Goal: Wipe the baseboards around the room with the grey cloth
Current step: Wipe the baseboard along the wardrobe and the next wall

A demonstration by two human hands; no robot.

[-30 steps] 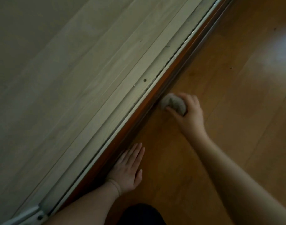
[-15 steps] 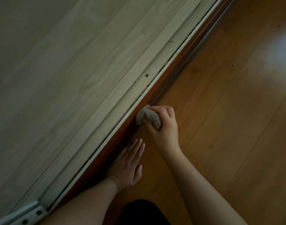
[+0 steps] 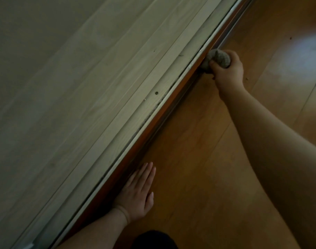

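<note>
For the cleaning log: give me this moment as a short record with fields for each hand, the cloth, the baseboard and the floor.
right hand: grips the grey cloth, arm stretched out along the wall
grey cloth: bunched up, pressed against the baseboard
baseboard: reddish-brown strip running diagonally under a pale wood-grain panel
left hand: flat on the floor beside the baseboard, fingers straight, holding nothing
floor: wooden boards, with a bright patch of light at the far right
</note>
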